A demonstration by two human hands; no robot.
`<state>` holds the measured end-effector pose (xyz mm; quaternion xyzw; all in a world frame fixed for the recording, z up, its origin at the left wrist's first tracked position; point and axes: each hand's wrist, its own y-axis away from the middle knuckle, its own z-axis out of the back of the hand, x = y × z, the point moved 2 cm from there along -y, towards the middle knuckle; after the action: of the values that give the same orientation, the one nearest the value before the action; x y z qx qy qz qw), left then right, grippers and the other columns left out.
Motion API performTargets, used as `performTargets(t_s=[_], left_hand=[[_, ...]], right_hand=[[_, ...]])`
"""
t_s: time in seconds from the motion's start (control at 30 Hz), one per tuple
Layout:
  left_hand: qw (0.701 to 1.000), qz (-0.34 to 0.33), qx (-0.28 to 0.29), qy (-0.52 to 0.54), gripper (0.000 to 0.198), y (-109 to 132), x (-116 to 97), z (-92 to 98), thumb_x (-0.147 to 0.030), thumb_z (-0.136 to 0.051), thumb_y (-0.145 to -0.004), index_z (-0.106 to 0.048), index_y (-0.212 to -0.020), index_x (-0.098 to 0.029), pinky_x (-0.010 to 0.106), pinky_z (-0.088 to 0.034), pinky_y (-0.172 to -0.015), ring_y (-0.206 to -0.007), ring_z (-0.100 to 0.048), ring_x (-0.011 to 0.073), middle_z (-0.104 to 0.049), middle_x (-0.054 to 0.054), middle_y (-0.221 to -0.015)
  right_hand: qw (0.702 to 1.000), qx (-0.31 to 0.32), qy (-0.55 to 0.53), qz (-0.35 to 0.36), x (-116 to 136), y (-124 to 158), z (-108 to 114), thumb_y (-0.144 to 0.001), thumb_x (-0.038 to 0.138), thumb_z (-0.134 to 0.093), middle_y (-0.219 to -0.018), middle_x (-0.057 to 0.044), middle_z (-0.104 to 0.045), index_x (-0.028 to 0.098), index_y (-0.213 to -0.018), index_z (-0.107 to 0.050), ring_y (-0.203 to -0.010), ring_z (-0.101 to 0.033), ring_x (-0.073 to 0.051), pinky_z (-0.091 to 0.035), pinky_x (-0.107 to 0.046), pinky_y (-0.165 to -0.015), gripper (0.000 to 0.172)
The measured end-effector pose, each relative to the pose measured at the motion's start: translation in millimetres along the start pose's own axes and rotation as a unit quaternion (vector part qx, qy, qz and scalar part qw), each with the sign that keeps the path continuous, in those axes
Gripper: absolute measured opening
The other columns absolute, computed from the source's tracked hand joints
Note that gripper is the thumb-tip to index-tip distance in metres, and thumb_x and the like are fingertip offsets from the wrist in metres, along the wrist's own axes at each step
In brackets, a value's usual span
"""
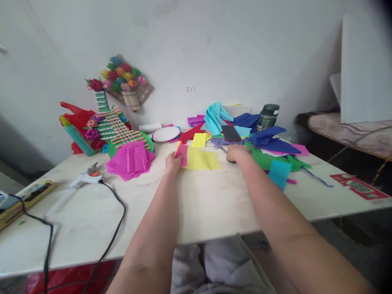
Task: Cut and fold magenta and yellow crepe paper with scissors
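My left hand (pixel 173 162) is closed on a folded piece of pink crepe paper (pixel 183 154) with a yellow edge at its top. Beside it, a flat sheet of yellow crepe paper (pixel 202 158) lies on the white table and reaches under the pink piece. My right hand (pixel 239 152) is closed around the dark handles of a pair of scissors (pixel 224 150), whose blades point away to the left, apart from the yellow sheet. Part of the scissors is hidden by the fingers. A smaller yellow piece (pixel 199 140) lies just beyond the sheet.
Magenta paper sheets (pixel 131 161) lie to the left, before a flower-decorated paper guitar (pixel 114 130). A hot glue gun (pixel 87 176) with a black cord is at left. Further back are a phone (pixel 230 133), a dark green bottle (pixel 268 116) and blue paper (pixel 272 139).
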<state>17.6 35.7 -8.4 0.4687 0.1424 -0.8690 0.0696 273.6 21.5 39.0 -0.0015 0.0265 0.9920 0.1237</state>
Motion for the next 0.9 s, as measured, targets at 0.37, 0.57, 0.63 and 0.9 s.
performTargets(t_s=[0.37,0.57,0.63,0.9], left_hand=[[1.000,0.007,-0.029,0.008,0.029,-8.2,7.6,1.2,-0.037,-0.050,-0.073,-0.062,-0.092,-0.019,0.024,-0.045,-0.061,-0.074,-0.061,0.0173,-0.066,0.004,-0.079],[0.998,0.009,-0.060,0.018,0.030,-8.0,8.3,6.3,-0.036,-0.048,-0.073,-0.061,-0.094,-0.018,0.023,-0.044,-0.060,-0.072,-0.061,0.0158,-0.066,0.004,-0.078],[0.997,0.012,-0.072,0.016,0.031,-9.0,9.1,8.0,-0.035,-0.047,-0.073,-0.061,-0.096,-0.018,0.022,-0.044,-0.059,-0.071,-0.060,0.0154,-0.066,0.004,-0.078],[0.979,0.028,-0.155,0.132,0.028,-14.9,19.3,8.4,-0.033,-0.052,-0.069,-0.063,-0.087,-0.014,0.024,-0.044,-0.057,-0.063,-0.058,0.0161,-0.062,0.004,-0.067]], right_hand=[[0.989,-0.116,-0.094,-0.008,-4.7,13.1,22.2,-0.071,0.029,-0.058,-0.096,-0.020,-0.064,0.010,-0.099,-0.064,-0.096,-0.059,-0.027,-0.044,-0.032,-0.076,0.034],[0.946,-0.033,-0.317,0.062,18.9,4.7,5.3,-0.078,0.037,-0.049,-0.068,-0.005,-0.067,0.015,-0.093,-0.065,-0.060,-0.064,-0.015,-0.043,-0.021,-0.052,0.031],[0.927,-0.033,-0.363,0.092,28.7,4.3,0.4,-0.077,0.040,-0.050,-0.067,-0.003,-0.067,0.016,-0.092,-0.064,-0.050,-0.061,-0.012,-0.039,-0.019,-0.046,0.032],[0.788,0.116,-0.598,0.088,47.9,25.5,-2.7,-0.077,0.046,-0.052,-0.057,-0.004,-0.062,0.013,-0.083,-0.053,-0.040,-0.054,-0.009,-0.027,-0.016,-0.032,0.033]])
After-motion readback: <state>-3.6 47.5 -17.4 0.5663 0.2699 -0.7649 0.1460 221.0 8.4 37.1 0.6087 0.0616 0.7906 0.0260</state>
